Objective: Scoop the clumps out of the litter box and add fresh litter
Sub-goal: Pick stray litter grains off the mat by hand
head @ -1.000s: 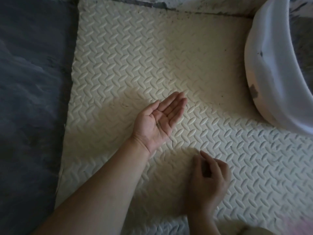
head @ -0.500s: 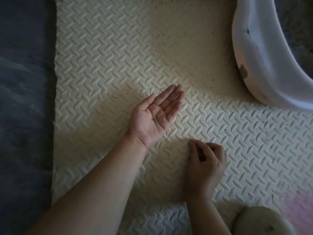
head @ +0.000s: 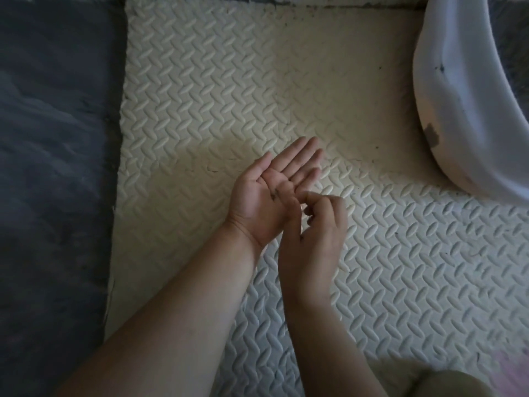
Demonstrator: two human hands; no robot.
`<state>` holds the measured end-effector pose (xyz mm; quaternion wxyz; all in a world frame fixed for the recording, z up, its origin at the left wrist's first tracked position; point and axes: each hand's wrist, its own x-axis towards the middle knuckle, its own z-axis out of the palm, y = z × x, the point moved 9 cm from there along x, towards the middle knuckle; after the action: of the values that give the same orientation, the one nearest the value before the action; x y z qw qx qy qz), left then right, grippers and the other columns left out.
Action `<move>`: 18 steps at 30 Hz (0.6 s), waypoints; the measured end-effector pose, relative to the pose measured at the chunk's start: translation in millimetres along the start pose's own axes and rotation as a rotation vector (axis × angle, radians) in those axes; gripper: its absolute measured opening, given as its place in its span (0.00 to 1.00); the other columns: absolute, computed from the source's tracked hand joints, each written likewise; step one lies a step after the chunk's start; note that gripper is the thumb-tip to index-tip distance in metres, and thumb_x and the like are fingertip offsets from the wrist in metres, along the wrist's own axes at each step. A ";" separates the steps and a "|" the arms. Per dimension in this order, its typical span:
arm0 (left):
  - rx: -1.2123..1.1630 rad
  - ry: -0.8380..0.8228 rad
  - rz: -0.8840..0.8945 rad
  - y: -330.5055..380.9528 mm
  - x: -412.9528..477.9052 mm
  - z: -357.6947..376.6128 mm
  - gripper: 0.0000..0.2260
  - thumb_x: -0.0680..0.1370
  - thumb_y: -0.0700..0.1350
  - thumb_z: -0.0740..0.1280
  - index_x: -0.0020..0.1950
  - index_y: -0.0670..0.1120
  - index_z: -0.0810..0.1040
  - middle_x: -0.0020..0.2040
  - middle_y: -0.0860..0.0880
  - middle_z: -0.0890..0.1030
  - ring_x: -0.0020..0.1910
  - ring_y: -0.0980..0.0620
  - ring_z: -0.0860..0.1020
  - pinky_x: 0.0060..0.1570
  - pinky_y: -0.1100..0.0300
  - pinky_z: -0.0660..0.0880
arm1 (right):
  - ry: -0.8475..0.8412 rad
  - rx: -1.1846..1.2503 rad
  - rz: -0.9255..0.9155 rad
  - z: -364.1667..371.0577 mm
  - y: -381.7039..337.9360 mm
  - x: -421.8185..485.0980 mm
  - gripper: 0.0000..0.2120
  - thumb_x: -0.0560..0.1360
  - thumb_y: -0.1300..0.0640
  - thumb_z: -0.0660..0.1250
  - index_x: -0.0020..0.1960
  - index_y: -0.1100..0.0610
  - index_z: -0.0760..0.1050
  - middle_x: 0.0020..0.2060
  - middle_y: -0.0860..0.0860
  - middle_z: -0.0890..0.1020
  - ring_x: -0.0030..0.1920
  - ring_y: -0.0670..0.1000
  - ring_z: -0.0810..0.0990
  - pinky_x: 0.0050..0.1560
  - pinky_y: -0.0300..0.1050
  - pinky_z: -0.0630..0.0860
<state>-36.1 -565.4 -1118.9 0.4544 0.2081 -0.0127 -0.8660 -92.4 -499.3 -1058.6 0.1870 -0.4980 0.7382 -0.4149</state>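
Note:
My left hand [head: 269,204] lies palm up over the cream foam mat [head: 229,81], fingers straight, with a few dark litter grains [head: 274,193] in the palm. My right hand [head: 317,239] is right beside it, fingers curled, thumb and forefinger pinching a tiny litter grain at the edge of the left palm. The white litter box [head: 458,96] curves in at the top right; only its stained outer wall and rim show, and its inside is hidden. No scoop or litter bag is in view.
A dark grey rug or floor [head: 51,138] borders the mat on the left. Small dark specks [head: 376,147] dot the mat near the box. My knee [head: 452,382] and a pink patch [head: 512,365] sit at the bottom right.
My right hand has lifted off the mat and moved up and left to the left palm. The left hand stays palm up.

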 end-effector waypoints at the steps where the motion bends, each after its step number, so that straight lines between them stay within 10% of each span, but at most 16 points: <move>1: 0.023 0.002 0.016 2.9 0.4 1.4 0.24 0.82 0.49 0.45 0.72 0.38 0.64 0.73 0.41 0.66 0.73 0.46 0.64 0.72 0.52 0.62 | 0.002 0.015 0.019 2.7 1.0 1.7 0.07 0.78 0.53 0.65 0.49 0.56 0.77 0.43 0.46 0.73 0.45 0.48 0.73 0.47 0.48 0.75; 18: -0.025 -0.040 0.077 9.4 -1.2 -1.3 0.24 0.82 0.49 0.45 0.71 0.36 0.64 0.72 0.41 0.68 0.72 0.46 0.66 0.70 0.55 0.64 | 0.015 0.189 0.110 7.6 4.1 14.0 0.02 0.72 0.56 0.74 0.44 0.51 0.81 0.36 0.45 0.73 0.38 0.47 0.72 0.41 0.37 0.72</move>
<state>-27.7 -569.7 -1117.7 0.4897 0.1846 -0.0190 -0.8519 -95.6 -514.3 -1064.4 0.2501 -0.4339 0.7233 -0.4753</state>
